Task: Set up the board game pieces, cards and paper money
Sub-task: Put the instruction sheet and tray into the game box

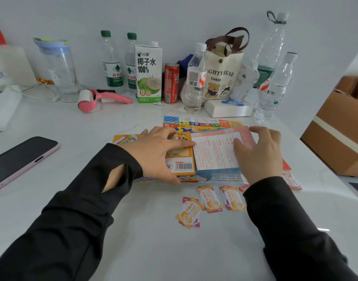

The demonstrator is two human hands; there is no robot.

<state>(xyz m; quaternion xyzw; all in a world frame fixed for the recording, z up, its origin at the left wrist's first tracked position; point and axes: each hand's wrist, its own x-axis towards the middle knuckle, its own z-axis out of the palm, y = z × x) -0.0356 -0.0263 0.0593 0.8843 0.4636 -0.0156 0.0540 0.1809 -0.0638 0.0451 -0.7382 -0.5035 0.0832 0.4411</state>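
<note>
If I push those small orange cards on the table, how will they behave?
The orange cards look thin and flat, so probably light and slightly bendy. On the glossy white table they would likely slide and scatter, not roll.

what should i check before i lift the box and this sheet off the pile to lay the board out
1. Left hand on the orange box: ok, it lies flat on the lid.
2. Right hand has hold of the rule sheet: cannot tell; the fingers curve over its far edge and the thumb lies on top.
3. Room in front of the pile: not ok, loose cards lie scattered there.
4. Phone out of the way: ok, it lies apart at the left.
5. Water bottle safe: cannot tell; it stands upright, close behind the board.
</note>
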